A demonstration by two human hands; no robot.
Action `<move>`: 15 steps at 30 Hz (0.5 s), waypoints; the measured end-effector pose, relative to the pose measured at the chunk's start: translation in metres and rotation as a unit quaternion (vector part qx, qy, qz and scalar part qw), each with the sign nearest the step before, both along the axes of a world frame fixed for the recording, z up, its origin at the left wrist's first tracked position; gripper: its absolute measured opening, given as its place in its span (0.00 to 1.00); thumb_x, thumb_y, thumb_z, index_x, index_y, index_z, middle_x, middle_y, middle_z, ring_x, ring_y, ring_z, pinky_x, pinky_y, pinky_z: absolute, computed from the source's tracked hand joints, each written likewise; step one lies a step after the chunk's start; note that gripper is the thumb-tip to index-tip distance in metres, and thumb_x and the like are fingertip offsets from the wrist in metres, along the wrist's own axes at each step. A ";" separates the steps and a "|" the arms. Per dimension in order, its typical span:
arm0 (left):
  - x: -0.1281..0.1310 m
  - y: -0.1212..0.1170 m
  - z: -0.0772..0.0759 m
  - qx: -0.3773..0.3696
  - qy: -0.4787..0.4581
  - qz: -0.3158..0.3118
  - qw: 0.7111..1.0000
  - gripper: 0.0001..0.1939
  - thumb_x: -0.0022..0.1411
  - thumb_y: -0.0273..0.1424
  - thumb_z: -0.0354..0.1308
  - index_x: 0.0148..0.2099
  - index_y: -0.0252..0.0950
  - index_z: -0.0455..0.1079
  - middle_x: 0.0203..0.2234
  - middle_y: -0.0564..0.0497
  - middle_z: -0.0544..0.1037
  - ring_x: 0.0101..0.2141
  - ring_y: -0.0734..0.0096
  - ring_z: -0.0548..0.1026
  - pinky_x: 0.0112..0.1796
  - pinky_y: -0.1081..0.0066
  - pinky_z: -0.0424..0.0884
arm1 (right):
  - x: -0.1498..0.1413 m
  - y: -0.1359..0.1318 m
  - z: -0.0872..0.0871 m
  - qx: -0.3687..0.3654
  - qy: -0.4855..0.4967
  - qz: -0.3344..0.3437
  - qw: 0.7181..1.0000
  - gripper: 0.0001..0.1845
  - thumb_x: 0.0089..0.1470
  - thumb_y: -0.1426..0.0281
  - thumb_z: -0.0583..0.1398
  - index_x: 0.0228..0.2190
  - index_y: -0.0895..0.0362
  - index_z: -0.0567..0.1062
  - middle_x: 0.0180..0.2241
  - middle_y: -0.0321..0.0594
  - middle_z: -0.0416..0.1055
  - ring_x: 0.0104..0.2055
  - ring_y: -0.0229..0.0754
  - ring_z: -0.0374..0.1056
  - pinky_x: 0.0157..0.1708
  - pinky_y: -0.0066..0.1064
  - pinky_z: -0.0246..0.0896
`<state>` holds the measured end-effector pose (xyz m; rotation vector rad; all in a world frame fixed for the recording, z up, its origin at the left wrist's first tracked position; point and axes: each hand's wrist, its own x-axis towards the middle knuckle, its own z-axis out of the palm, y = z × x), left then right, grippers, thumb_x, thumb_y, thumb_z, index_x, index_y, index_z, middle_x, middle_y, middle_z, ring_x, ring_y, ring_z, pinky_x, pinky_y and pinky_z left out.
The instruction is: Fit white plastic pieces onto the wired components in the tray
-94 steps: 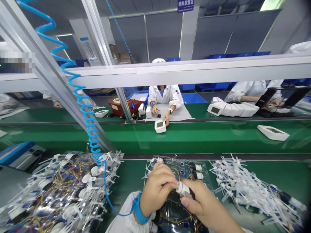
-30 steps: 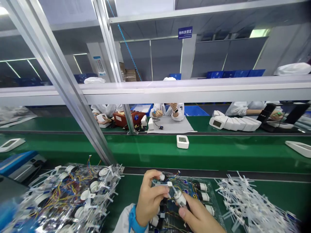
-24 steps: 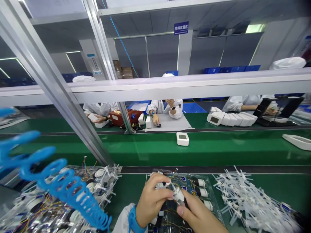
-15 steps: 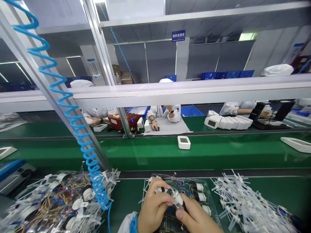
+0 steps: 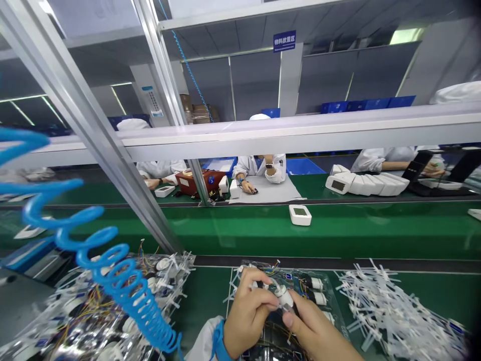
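Observation:
Both hands are together over the near bench, at a small cylindrical part with a white end and a dark body. My right hand grips its dark body from the right, thumb in front. The fingers of my left hand are pinched at the white end, by a thin translucent strip that curves over it; fingertips partly hide the contact. Below them lies a clear plastic tray holding similar white-ended parts, wires and small boards.
Left is a heap of wired parts, with a blue coiled hose hanging before it. A pile of translucent plastic strips lies right. Beyond runs a green conveyor carrying a white device. A metal post rises left; co-workers sit opposite.
The view has shifted, and the hose now swings larger and closer at left. Both hands keep their hold on the part with little change. The white device on the conveyor appears farther right.

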<state>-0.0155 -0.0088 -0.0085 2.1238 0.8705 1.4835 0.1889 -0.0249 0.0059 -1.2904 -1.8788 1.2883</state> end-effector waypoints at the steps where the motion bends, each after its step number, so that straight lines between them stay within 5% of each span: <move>1: 0.000 0.000 0.000 0.002 0.002 0.000 1.000 0.07 0.73 0.29 0.54 0.42 0.41 0.73 0.45 0.48 0.69 0.46 0.64 0.70 0.47 0.64 0.67 | 0.000 0.000 -0.003 -0.004 -0.006 -0.003 1.000 0.42 0.62 0.39 0.52 0.63 0.57 0.70 0.60 0.52 0.69 0.64 0.61 0.61 0.63 0.47 0.55; 15: 0.008 -0.005 0.006 -0.013 -0.016 0.025 0.999 0.10 0.74 0.34 0.52 0.40 0.39 0.73 0.42 0.46 0.69 0.44 0.64 0.71 0.44 0.64 0.69 | -0.004 0.001 -0.005 0.037 0.004 -0.029 0.999 0.36 0.61 0.41 0.56 0.54 0.54 0.78 0.52 0.47 0.77 0.58 0.60 0.69 0.55 0.38 0.68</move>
